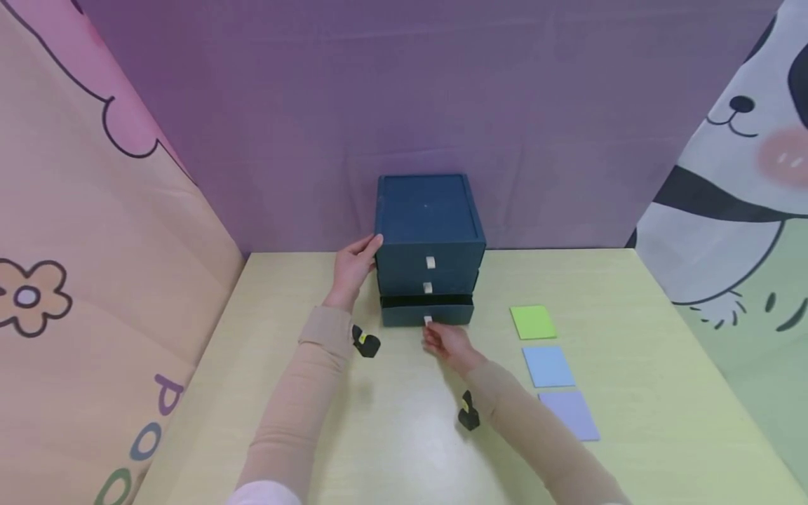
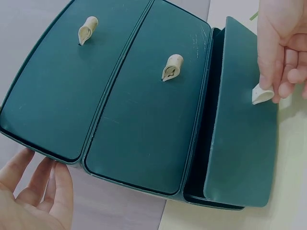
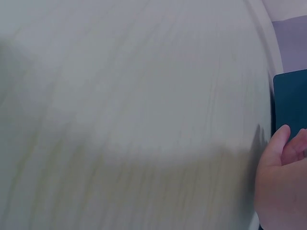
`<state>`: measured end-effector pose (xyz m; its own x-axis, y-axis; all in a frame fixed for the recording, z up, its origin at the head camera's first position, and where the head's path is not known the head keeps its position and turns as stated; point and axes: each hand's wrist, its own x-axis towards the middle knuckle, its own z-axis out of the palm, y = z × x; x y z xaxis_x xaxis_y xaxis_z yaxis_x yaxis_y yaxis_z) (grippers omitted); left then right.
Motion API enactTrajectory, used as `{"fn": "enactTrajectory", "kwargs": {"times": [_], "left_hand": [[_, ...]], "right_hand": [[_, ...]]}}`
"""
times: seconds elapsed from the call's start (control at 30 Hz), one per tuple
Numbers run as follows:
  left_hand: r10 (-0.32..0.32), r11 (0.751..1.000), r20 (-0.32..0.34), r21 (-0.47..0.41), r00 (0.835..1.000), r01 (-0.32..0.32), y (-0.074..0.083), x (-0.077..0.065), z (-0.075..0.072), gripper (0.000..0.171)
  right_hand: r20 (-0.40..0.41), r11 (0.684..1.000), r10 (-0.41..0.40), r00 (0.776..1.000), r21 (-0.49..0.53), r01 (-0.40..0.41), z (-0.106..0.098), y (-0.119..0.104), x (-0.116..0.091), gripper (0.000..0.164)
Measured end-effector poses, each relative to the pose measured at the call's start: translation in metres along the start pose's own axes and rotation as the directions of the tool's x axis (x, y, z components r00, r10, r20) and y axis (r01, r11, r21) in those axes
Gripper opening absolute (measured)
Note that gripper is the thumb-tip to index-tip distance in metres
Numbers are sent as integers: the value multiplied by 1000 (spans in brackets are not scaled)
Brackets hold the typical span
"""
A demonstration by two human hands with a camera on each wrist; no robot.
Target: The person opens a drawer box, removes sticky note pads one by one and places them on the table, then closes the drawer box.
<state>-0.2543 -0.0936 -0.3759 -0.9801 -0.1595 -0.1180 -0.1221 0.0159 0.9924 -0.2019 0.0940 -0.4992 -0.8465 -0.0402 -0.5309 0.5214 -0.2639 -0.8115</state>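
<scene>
A dark blue drawer cabinet (image 1: 429, 209) with three drawers stands against the purple backdrop. Its bottom drawer (image 1: 404, 317) is pulled partway out, showing a dark gap behind its front. My right hand (image 1: 449, 345) pinches the pale pull tab (image 2: 262, 95) of that drawer between thumb and fingers. Against the cabinet's left side rests my left hand (image 1: 355, 270), its fingers (image 2: 61, 191) extended and touching near the top drawer (image 2: 50, 91). The middle drawer (image 2: 146, 120) is closed, as is the top one, each with a similar tab.
Green (image 1: 533, 322), blue (image 1: 548, 366) and purple (image 1: 569, 415) square paper pads lie in a column on the table (image 1: 656, 365), right of the cabinet. Small black devices (image 1: 366, 344) show beside both wrists. Printed cloth walls (image 1: 113, 231) border the table.
</scene>
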Motion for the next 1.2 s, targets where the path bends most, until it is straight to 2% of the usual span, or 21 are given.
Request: {"fn": "enactTrajectory", "kwargs": {"times": [0.23,0.47,0.6,0.77,0.83,0.9,0.93,1.0,1.07,1.13,1.2], "left_hand": [[-1,1000,11,6,1000,1,-1,0,-1,52],[-3,1000,5,5,1000,3,0,1,-1,51],[-6,1000,7,5,1000,6,0,2,-1,51],[-9,1000,10,5,1000,9,0,1,-1,51],[-6,1000,10,4,1000,6,0,1,-1,52],[-3,1000,13,4,1000,3,0,1,-1,52],[-2,1000,13,4,1000,2,0,1,-1,52],[0,1000,14,7,1000,0,-1,1,-1,52],[0,1000,11,4,1000,0,-1,1,0,52],[2,1000,9,-2,1000,-2,-2,2,0,51],[2,1000,4,-6,1000,-2,-2,2,0,51]], "right_hand": [[-28,999,8,1000,33,-7,3,-5,3,35],[-54,1000,9,998,12,-9,6,-10,4,31],[-38,1000,20,999,18,-19,6,-15,3,29],[-18,1000,12,1000,9,-12,10,-26,-8,30],[-39,1000,2,999,-7,-2,10,-24,-2,30],[-8,999,-31,999,12,31,5,-18,10,26],[13,999,-49,999,23,49,-3,-6,35,24],[32,997,-64,997,42,62,-22,25,96,23],[77,995,-68,995,75,62,-47,60,169,27],[79,997,-53,996,69,47,-69,100,250,38],[65,998,-32,997,65,27,-82,122,299,48]]}}
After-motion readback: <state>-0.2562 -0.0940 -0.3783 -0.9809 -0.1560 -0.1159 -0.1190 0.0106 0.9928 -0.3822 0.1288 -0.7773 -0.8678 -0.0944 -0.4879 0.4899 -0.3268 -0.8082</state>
